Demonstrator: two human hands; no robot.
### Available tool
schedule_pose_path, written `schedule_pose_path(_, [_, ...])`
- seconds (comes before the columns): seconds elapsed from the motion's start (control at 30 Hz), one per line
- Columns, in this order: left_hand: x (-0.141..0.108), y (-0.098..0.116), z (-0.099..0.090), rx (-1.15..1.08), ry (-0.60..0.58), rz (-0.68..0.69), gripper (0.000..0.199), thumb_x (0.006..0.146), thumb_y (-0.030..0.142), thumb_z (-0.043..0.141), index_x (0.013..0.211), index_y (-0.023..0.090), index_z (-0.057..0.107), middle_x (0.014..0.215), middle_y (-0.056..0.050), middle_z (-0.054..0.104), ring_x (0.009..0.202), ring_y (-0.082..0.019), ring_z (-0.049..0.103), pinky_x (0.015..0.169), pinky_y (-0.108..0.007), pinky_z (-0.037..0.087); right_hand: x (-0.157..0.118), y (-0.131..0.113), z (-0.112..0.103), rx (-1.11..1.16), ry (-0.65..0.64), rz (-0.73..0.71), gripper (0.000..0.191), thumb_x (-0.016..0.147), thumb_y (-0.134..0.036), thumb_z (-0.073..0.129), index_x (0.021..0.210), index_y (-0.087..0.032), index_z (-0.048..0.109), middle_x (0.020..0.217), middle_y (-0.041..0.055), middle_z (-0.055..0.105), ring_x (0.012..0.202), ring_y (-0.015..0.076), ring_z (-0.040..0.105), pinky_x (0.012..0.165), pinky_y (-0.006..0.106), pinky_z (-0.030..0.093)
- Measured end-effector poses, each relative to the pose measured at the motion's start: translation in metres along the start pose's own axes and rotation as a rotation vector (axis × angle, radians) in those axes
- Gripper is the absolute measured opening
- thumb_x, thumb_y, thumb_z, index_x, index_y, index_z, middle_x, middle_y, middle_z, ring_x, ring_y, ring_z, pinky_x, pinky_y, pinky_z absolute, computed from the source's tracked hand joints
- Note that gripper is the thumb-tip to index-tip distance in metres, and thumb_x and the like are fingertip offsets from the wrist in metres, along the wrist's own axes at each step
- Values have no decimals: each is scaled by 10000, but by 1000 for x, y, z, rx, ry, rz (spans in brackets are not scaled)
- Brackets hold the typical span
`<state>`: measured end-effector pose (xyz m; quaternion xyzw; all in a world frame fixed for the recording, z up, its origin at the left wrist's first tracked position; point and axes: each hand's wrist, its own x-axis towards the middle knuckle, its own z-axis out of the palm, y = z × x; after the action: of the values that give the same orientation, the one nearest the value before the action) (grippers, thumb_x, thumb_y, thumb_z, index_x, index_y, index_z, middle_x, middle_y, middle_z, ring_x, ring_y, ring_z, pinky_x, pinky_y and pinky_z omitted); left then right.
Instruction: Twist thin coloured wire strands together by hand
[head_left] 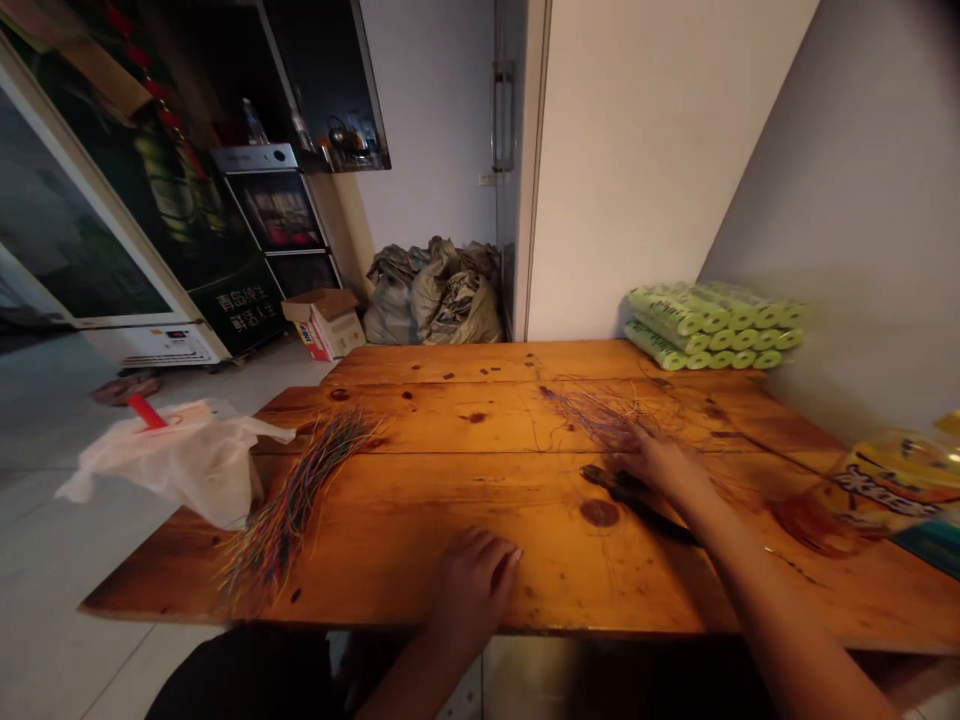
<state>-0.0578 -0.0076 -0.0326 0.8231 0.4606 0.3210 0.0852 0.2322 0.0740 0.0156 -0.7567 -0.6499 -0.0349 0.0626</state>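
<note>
My right hand point(664, 465) reaches over the table to a loose spread of thin wires point(592, 410). Its fingertips are drawn together on the near end of these wires; exactly how many strands they grip is too fine to see. Below this hand and partly behind my forearm lie dark-handled pliers point(622, 487), jaws pointing left. My left hand point(472, 580) rests at the table's near edge, fingers curled in, with nothing visible in them. Left of it lies a thick bundle of multicoloured wires point(304, 490), slanting toward the near left edge.
The wooden table point(450, 480) has a white plastic bag point(180, 460) with a red item at its left edge. Green-wrapped rolls point(712, 325) are stacked at the back right. A drink bottle point(877, 490) lies at right. Full sacks point(439, 295) and a carton point(326, 325) stand behind.
</note>
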Motion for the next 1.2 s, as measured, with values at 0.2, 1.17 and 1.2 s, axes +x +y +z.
schedule_pose_path(0.2, [-1,3,0,0,-19,81,156,847,174,459,751,184,581,724,-23,608,731,-172,542,703,-326,436,10,3,4,-15,-25,-101,216,792,-327,527,909,-237,684,1069,95,609,946,265,568,726,314,395])
schedule_pose_path(1.17, [-4,33,4,-81,-156,207,323,833,216,490,1153,209,532,1209,-64,554,1153,-216,449,993,-412,377,-3,0,-32,283,499,145,341,849,-433,460,931,-219,714,828,72,723,689,225,632,541,270,355])
schedule_pose_path(1.2, [-3,33,3,-63,-180,221,361,836,239,490,1196,213,504,1257,-59,528,1191,-223,420,1009,-418,360,-4,-2,-35,307,524,139,351,850,-436,457,923,-210,716,818,74,722,688,223,631,555,273,367])
